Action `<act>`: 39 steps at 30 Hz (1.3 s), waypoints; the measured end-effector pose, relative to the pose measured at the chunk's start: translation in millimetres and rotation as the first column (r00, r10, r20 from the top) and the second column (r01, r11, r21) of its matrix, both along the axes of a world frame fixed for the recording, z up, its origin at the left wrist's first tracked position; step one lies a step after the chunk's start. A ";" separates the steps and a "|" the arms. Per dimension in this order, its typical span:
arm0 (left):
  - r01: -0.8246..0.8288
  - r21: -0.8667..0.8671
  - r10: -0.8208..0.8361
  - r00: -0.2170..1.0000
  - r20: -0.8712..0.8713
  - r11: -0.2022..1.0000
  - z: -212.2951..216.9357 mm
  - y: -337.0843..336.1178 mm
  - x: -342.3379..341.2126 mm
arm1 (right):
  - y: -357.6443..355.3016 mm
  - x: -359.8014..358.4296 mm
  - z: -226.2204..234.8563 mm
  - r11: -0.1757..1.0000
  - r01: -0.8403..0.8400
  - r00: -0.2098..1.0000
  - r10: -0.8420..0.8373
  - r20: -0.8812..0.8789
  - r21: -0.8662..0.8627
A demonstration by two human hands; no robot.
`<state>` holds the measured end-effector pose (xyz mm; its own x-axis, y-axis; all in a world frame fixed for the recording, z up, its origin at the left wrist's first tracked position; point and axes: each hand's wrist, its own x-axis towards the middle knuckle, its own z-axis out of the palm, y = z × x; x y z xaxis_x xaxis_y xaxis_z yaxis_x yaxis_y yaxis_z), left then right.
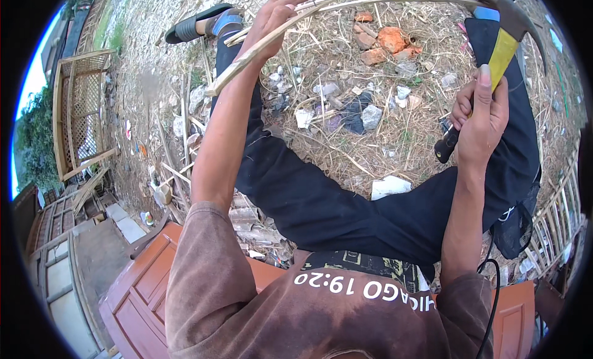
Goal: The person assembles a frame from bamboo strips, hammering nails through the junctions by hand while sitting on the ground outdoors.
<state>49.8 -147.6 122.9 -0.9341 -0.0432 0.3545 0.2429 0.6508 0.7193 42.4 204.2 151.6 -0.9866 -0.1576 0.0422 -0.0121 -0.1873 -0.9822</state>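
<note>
My left hand (277, 16) grips a bundle of thin, bent bamboo strips (346, 6) that arc across the top of the view, from near my left shin to the hammer head. A claw hammer (501, 47) with a yellow and black handle is raised in my right hand (480, 115); its dark metal head sits at the top right, close to the far end of the strips. I sit with legs spread in dark trousers (321, 201), one sandalled foot (201, 24) at the upper left.
Dry straw, stones, broken red bricks (386, 41) and litter cover the ground between my legs. A wooden lattice frame (80, 112) stands at the left. I sit on a reddish-brown panelled door (139, 291). More lattice (556, 217) lies at the right.
</note>
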 end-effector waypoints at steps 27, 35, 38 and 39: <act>-0.229 -0.417 -0.008 0.870 -0.494 0.879 81.0 15.5 -27.7 | 0.8 -9.2 32.9 0.993 0.053 0.997 -0.058 -0.044 -0.109; -0.245 -0.635 -0.125 0.869 -0.479 0.732 88.7 41.1 -14.6 | -1.4 -9.0 33.8 0.994 -0.008 0.998 0.001 -0.068 -0.106; -0.254 -0.679 -0.145 0.869 -0.473 0.689 91.8 45.1 -12.1 | -1.9 -8.4 32.7 0.993 -0.018 0.998 0.011 -0.068 -0.117; -0.253 -0.698 -0.174 0.861 -0.478 0.670 92.3 44.4 -11.4 | -2.3 -7.8 32.1 0.992 -0.030 0.997 0.022 -0.067 -0.119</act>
